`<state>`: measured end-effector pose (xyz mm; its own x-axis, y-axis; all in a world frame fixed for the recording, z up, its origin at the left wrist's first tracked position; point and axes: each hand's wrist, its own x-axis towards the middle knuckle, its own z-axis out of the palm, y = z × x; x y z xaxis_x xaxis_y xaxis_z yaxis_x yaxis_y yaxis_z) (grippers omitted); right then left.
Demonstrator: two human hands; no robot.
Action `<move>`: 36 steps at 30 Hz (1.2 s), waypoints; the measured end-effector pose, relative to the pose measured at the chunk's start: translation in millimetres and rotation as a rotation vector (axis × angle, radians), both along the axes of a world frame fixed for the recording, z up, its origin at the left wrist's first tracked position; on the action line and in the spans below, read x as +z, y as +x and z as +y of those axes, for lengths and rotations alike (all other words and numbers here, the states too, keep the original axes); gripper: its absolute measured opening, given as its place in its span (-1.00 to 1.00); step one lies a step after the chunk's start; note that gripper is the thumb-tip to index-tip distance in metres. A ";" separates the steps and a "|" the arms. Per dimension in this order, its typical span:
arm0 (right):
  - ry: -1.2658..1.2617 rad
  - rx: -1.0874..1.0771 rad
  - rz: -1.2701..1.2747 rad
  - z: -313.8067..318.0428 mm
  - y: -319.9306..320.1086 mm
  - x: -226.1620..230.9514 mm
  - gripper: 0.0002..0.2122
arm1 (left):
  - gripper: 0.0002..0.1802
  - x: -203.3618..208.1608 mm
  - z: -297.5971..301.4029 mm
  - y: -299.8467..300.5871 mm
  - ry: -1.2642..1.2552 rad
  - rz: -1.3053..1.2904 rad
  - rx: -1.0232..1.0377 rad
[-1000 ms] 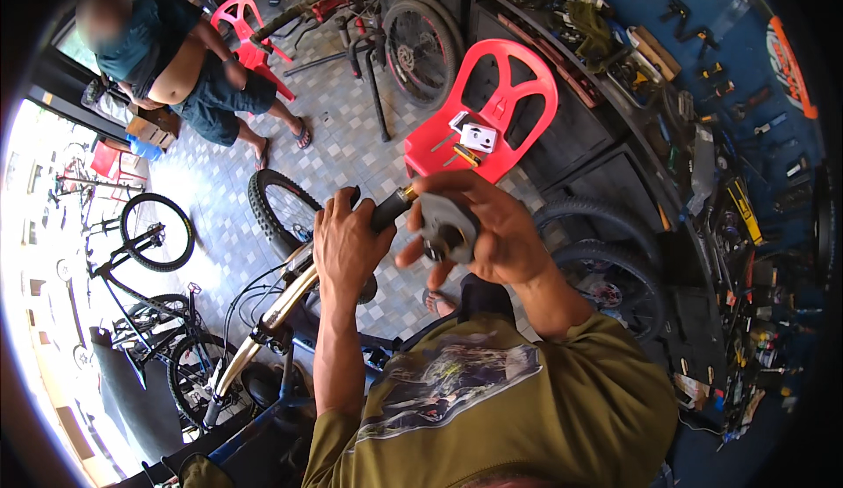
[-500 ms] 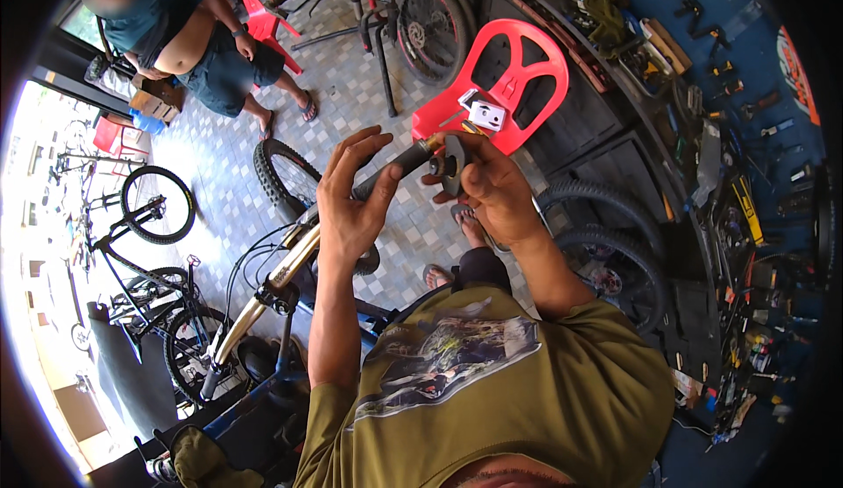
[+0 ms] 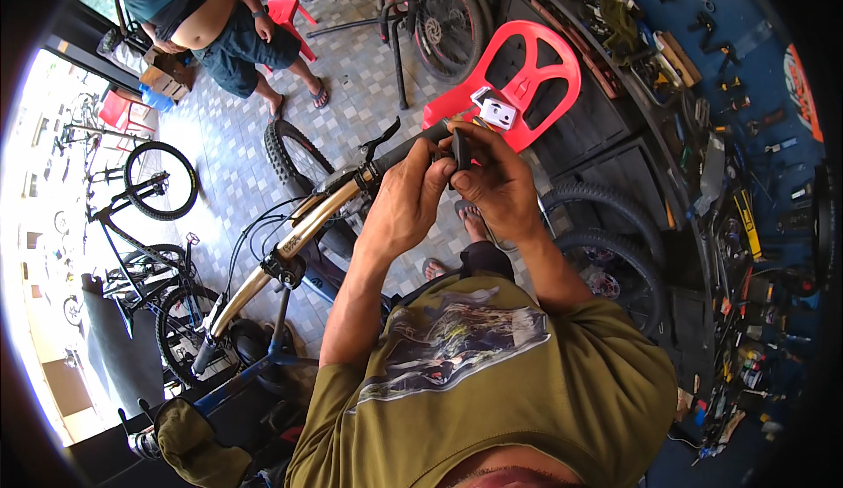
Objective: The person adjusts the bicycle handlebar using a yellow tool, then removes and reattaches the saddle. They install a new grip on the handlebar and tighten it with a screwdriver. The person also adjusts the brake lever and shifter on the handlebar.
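A bicycle's gold handlebar [image 3: 299, 235] runs up from the lower left to a black grip end [image 3: 413, 147], with a black brake lever [image 3: 379, 137] beside it. My left hand [image 3: 406, 203] is wrapped around the bar just behind the grip. My right hand [image 3: 499, 181] holds a small dark round part [image 3: 459, 147] against the bar's end. Both forearms rise from my olive-green shirt at the bottom of the view.
A red plastic chair [image 3: 518, 84] with a small white box [image 3: 498, 113] on it stands behind my hands. Another person [image 3: 224, 23] sits at the top left by a second red chair. Bicycles [image 3: 140, 225], wheels [image 3: 606, 264] and a blue tool wall [image 3: 746, 137] surround me.
Both hands have shifted along the handlebar to its end. My left hand went from open fingers to a closed hold on the bar, and my right hand brought the dark part against the grip.
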<state>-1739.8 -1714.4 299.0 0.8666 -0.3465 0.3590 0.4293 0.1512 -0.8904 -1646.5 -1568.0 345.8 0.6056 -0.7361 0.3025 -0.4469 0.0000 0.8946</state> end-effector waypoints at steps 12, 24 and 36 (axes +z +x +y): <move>-0.078 0.078 -0.073 -6.1 -0.5 5.1 -0.35 | -0.62 -2.7 24.5 4.8 -0.089 0.318 0.025; -0.140 0.065 -0.174 -5.5 4.3 2.9 -0.36 | -0.34 -0.2 13.0 35.6 -0.141 0.485 0.239; -0.168 0.028 -0.227 -2.3 6.3 -0.8 -0.38 | -0.64 3.5 4.8 -4.4 0.009 0.258 0.026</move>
<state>-1733.6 -1716.8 298.2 0.7660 -0.2431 0.5951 0.6180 0.0237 -0.7858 -1650.9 -1563.2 349.2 0.6807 -0.7211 0.1290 -0.2037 -0.0171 0.9789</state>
